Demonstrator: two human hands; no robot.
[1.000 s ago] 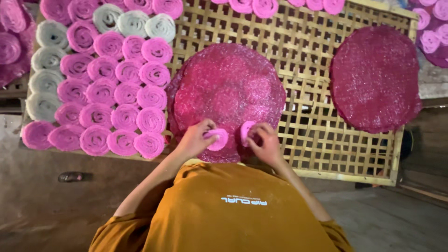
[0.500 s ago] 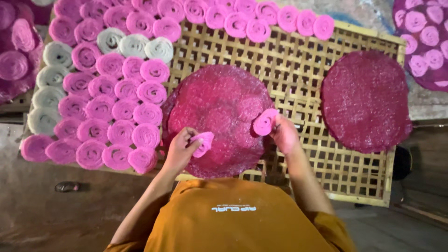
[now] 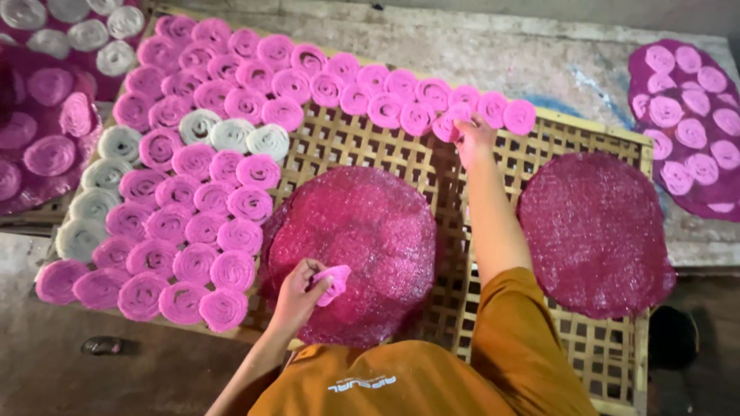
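Note:
My left hand holds a small pink rolled spiral over the near edge of a big round magenta sheet. That sheet lies on a bamboo lattice tray. My right hand is stretched to the tray's far edge. There its fingers grip another pink roll in the back row of pink rolls. Several rows of pink rolls, with a few white ones, cover the tray's left part.
A second round magenta sheet lies on the tray's right side. Another sheet carrying pink rolls sits at the far right. At the left is a tray with pink and white rolls. A small dark object lies on the floor.
My right hand carried its roll from the near edge of the sheet out to the far row. My left hand stayed near the sheet's front with its roll. The camera view shifted back.

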